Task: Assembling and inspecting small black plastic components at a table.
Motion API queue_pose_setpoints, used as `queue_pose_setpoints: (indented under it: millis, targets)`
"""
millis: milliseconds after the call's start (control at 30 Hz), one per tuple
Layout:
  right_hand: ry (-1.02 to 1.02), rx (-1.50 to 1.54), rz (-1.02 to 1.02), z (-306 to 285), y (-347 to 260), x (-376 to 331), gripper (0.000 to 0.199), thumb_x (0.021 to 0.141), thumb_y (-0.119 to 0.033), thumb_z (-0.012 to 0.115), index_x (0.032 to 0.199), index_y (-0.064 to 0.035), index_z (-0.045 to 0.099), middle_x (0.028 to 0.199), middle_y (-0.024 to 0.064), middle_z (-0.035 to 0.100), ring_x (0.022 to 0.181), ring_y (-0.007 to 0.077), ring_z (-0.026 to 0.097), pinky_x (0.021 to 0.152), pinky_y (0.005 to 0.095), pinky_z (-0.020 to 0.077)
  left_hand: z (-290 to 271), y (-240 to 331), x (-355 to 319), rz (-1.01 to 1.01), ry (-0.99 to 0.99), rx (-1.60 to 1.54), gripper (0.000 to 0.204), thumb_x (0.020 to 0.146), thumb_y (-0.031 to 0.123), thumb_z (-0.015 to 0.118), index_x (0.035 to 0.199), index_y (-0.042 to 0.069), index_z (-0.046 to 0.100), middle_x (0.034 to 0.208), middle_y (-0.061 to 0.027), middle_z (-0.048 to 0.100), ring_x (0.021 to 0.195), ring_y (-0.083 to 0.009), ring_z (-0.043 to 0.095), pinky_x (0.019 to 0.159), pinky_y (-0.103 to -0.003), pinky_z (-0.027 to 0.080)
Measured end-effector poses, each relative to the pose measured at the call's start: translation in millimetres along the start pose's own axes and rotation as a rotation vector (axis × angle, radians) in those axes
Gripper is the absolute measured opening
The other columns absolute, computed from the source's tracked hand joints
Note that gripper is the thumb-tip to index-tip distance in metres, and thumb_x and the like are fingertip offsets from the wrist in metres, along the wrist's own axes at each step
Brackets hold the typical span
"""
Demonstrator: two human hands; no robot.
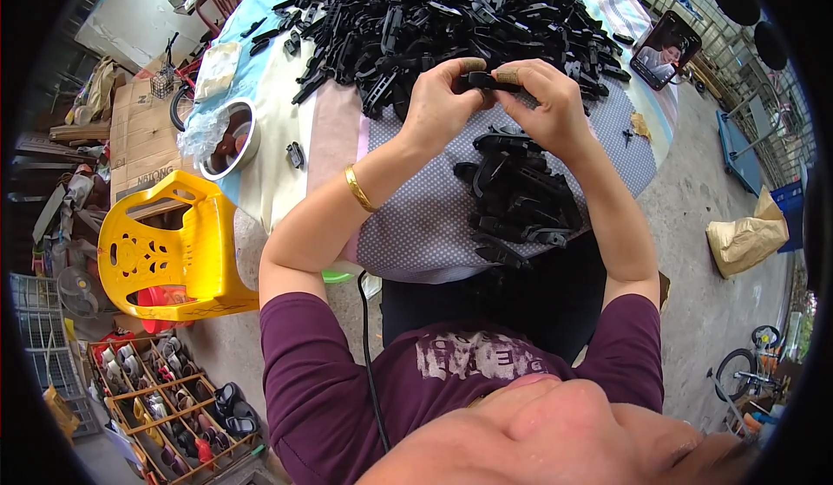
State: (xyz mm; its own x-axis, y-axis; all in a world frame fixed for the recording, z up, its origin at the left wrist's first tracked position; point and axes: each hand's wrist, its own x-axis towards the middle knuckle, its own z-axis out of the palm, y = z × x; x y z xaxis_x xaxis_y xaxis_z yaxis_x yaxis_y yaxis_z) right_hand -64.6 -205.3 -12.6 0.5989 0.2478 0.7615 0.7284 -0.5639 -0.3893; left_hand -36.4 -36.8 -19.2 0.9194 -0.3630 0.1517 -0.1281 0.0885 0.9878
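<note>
a small black plastic part is held up in a left hand and a right hand, thumb and forefinger of each clamped on it (tan wraps cover both forefingers). it sits at the near side of a large heap of black parts; a smaller pile lies closer in on the dotted tablecloth.

Person observed in purple short-sleeved shirt, pale chest print, black cable across it; gold bangle, left forearm; tan finger wraps.
</note>
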Motion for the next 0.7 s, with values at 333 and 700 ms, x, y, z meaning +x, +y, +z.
queue_pose_setpoints:
  millis: [333, 700]
  targets:
    - [-0.019, -0.119, -0.111, -3.7, 0.3, 1.8, 0.025, 0.067, -0.001, 0.069, 0.092, -0.0014, 0.063, 0.095, 0.0104, 0.064, 0.089, 0.0233, 0.062, 0.075, 0.0310, 0.0510, -8.0, 8.0, -0.3, 0.038, -0.107, 0.002, 0.032, 0.081, 0.000, 0.061, 0.113, -0.005, 0.056, 0.099, -0.0080, 0.063, 0.087, -0.0113, 0.060, 0.079, -0.023, 0.051]
    - [-0.252, 0.377, 0.419, -17.5, 5.3, 1.4, 0.033, 0.074, -0.012, 0.072, 0.104, -0.0005, 0.063, 0.091, 0.0031, 0.066, 0.083, 0.0107, 0.060, 0.080, 0.0254, 0.0469, -3.7, 19.3, -6.5, 0.377, -0.080, 0.369, 0.033, 0.078, 0.000, 0.066, 0.110, -0.003, 0.060, 0.095, -0.0041, 0.066, 0.082, -0.0072, 0.059, 0.076, -0.019, 0.049]
